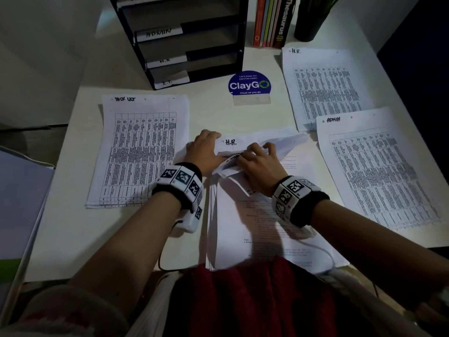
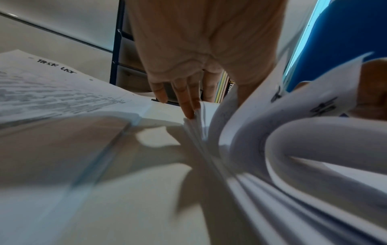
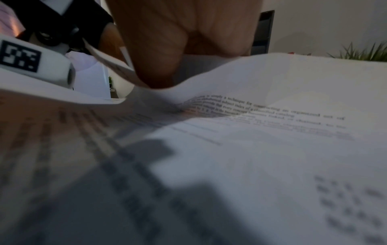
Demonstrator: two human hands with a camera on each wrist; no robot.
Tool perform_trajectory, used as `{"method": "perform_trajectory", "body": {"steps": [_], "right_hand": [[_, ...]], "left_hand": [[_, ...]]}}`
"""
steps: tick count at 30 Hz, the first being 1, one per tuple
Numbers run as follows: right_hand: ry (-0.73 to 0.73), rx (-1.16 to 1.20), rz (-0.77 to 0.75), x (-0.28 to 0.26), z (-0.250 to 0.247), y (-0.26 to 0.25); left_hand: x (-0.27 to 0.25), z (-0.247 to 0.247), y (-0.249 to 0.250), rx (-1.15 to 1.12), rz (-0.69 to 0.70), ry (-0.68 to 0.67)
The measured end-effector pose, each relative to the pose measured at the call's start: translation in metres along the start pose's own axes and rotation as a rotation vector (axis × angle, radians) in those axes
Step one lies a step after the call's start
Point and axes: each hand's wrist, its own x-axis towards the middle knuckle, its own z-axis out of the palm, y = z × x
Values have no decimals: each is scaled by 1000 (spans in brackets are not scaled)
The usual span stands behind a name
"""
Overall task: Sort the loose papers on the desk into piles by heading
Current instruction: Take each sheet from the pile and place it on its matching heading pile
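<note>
In the middle of the head view the unsorted stack of papers (image 1: 262, 229) lies on the white desk (image 1: 73, 227), with an "H.R." sheet (image 1: 233, 143) showing at its far end. The left hand (image 1: 205, 150) lies with fingers straight on the stack's upper left corner, while the right hand (image 1: 258, 164) curls its fingers round several top sheets (image 1: 230, 164), folded back toward the person. Sorted piles lie around: "Task List" (image 1: 141, 152) at left, "H.R." (image 1: 323, 88) at upper right, "Admin" (image 1: 379, 171) at right.
</note>
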Motion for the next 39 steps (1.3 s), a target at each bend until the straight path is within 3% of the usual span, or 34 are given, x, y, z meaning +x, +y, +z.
{"method": "perform_trajectory", "body": {"steps": [7,11,15,17,21,24,27,30,34,39], "right_hand": [[-62,-7,8,0,-6,-3],[-57,-31,3,0,-13,-4],[-133,24,10,3,-19,-3],[-147,32,11,4,-20,-2],[-137,53,-1,1,-15,-1],[-59,53,13,1,-19,6],[-5,94,149,2,-25,12],[31,306,265,4,-25,14],[-72,497,404,12,-25,20],[-50,613,474,24,-30,27]], "left_hand": [[-16,2,-5,228,111,44],[-25,5,-5,374,273,120],[-24,8,-6,211,380,190],[-23,8,-7,27,319,148],[-24,0,2,-360,48,62],[-20,0,6,-406,-95,-41],[-16,5,3,-556,-209,-56],[-12,14,-3,-755,-338,-71],[-8,24,-10,-918,-351,-159],[-13,19,0,-1004,-309,-175]]}}
